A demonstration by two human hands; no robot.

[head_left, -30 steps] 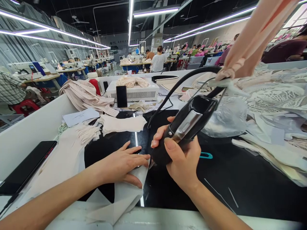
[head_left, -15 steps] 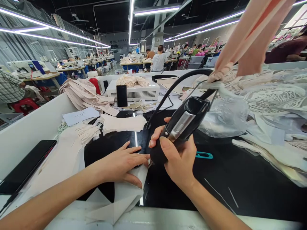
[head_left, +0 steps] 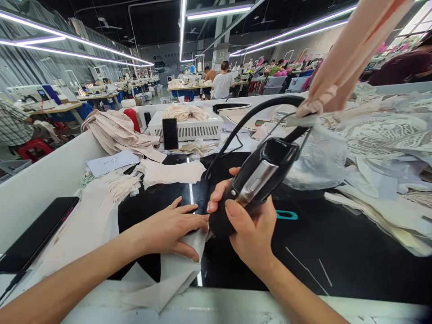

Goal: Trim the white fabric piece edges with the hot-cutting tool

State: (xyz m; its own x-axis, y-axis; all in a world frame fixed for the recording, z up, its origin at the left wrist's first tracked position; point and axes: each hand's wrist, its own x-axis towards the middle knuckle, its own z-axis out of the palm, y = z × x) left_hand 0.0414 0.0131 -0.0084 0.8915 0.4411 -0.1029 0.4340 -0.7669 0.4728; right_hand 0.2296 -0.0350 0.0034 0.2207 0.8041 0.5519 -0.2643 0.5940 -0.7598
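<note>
Two hands near the front edge of your bench (head_left: 236,302): right hand (head_left: 248,225) around a black corded tool (head_left: 266,164), left hand (head_left: 170,229) spread over pale cloth (head_left: 178,274).
Your right grip is closed about the tool's lower body, which tilts with its cord end raised toward the bench's back right corner; your left grip is open, palm down, fingers parted, pressing the cloth, whose lower end reaches over the front edge. Whether your left fingertips touch the tool's lower end, you cannot tell. A teal loop-shaped item (head_left: 294,216) lies just right of your right hand, well in from the bench's right edge.
</note>
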